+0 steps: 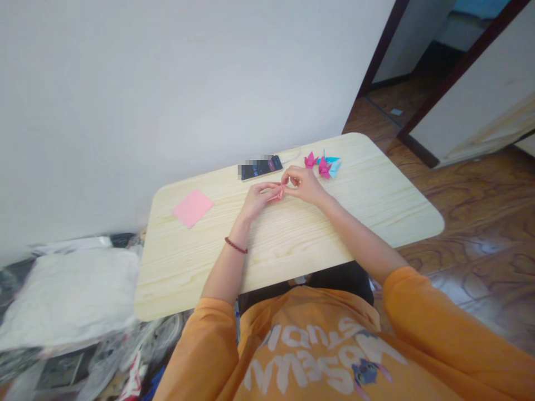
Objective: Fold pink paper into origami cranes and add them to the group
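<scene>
Between my two hands, over the middle of the table, is a small folded piece of pink origami paper [277,195]. My left hand [259,198] is closed on its left side, the fingers lying over the paper. The thumb and forefinger of my right hand [301,182] pinch its right end. Parts of the folded paper are hidden by my fingers. Beyond my right hand sit finished paper cranes: magenta ones [324,167] and blue ones [335,168]. A flat pink square of paper [193,208] lies off to the left.
A phone [262,167] with a lit screen and a cable lies along the back of the wooden table [292,245], near the white wall [188,83]. On the left, a white cushion [75,295] and plastic bags crowd the table's side. Wooden floor [472,223] shows on the right.
</scene>
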Demonstrator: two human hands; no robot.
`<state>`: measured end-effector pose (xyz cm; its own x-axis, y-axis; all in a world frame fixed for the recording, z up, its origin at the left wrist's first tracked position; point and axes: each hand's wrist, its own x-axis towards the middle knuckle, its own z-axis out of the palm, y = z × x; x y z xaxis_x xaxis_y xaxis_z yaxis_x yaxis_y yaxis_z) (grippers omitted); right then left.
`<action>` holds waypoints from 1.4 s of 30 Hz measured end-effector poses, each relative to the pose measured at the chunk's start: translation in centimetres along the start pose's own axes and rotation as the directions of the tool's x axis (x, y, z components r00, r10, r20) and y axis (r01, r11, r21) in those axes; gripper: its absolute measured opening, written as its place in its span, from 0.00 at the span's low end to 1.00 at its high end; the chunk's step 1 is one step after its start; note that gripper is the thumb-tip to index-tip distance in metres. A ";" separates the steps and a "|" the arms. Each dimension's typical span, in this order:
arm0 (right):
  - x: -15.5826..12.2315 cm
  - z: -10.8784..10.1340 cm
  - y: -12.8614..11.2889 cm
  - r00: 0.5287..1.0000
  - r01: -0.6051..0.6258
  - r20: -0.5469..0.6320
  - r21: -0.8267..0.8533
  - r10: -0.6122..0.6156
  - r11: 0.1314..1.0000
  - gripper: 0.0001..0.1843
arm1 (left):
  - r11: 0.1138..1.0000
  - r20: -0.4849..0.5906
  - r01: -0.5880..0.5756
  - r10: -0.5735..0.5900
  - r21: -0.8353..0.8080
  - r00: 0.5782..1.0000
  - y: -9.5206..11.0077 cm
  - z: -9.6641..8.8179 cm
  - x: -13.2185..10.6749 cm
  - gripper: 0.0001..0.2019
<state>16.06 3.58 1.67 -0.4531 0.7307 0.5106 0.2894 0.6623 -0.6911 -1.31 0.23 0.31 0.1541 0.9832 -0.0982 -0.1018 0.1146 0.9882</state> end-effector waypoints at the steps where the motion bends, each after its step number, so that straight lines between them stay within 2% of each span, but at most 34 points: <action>1: 0.0 0.0 0.0 1.000 0.008 -0.011 -0.016 -0.008 1.000 0.04 | 1.000 -0.016 -0.013 0.013 -0.011 1.000 -0.1 0.1 0.0 0.16; 5: 0.0 0.0 0.0 0.998 0.026 -0.049 -0.042 -0.028 0.999 0.04 | 0.994 -0.075 -0.108 0.108 0.001 0.991 -0.3 0.5 0.0 0.15; 9: 0.1 0.0 -0.1 0.997 0.044 -0.062 -0.042 -0.047 0.998 0.03 | 0.965 -0.107 -0.218 0.235 0.148 0.966 -0.3 0.6 0.1 0.11; 13: 0.2 -0.1 -0.3 0.994 0.046 -0.098 -0.044 -0.050 0.998 0.02 | 0.886 -0.185 -0.333 0.405 0.323 0.896 -0.3 0.8 0.0 0.08; 18: 0.1 0.1 -0.5 0.992 -0.021 -0.121 -0.020 0.019 1.000 0.02 | 0.807 -0.205 -0.425 0.535 0.410 0.819 -0.5 0.9 -0.1 0.08; 21: 0.1 0.2 -0.5 0.990 -0.041 -0.132 0.018 0.043 0.999 0.03 | 0.808 -0.214 -0.431 0.540 0.401 0.814 -0.7 0.9 0.0 0.08; 28: 0.1 0.2 -0.4 0.992 -0.076 -0.102 0.006 0.076 0.997 0.05 | 0.851 -0.254 -0.390 0.488 0.351 0.835 -0.7 1.0 -0.1 0.08; 42: 0.2 0.5 -0.1 0.987 -0.123 -0.101 0.018 0.124 0.992 0.05 | 0.748 -0.224 -0.437 0.599 0.499 0.769 -1.1 0.8 -0.1 0.08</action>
<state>15.53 3.58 1.55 -0.3259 0.8202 0.4702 0.3278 0.5646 -0.7575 -0.45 -0.13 -0.63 -0.1623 0.8566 0.4898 0.3469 -0.4152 0.8410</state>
